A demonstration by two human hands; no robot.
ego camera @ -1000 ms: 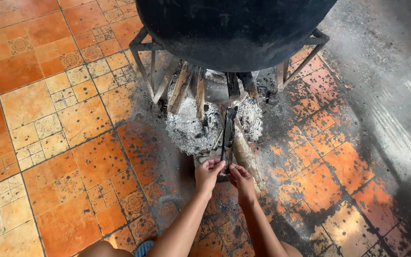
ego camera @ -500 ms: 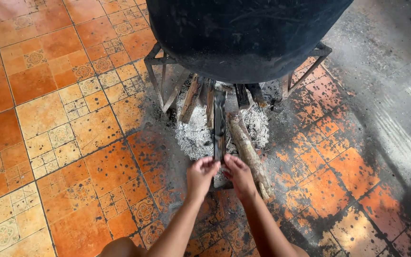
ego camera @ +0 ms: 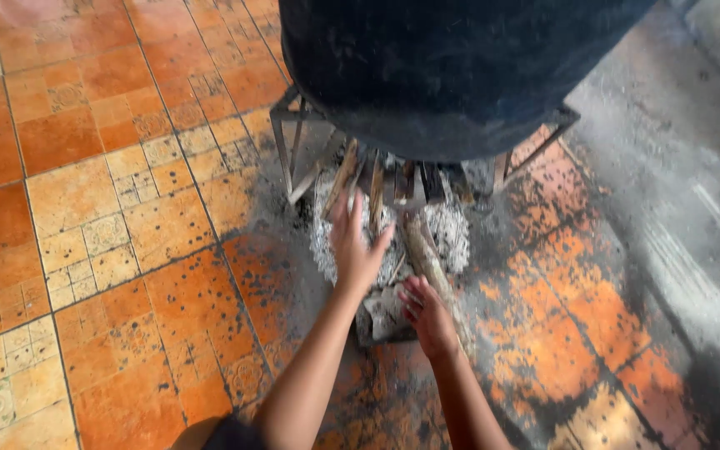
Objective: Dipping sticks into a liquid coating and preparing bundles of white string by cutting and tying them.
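— Where are the hands?
— Centre frame. The left hand (ego camera: 358,246), fingers spread, reaches over the ash pile (ego camera: 452,229) toward the firewood sticks (ego camera: 374,196) under the black pot (ego camera: 452,75), probably to feed the fire.
— The right?
— The right hand (ego camera: 428,315) pinches a grey slab (ego camera: 385,315). Half a second ago both hands sat together lower down.

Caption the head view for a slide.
Left hand reaches over grey ash toward firewood sticks under a sooty black pot; right hand rests beside a log.
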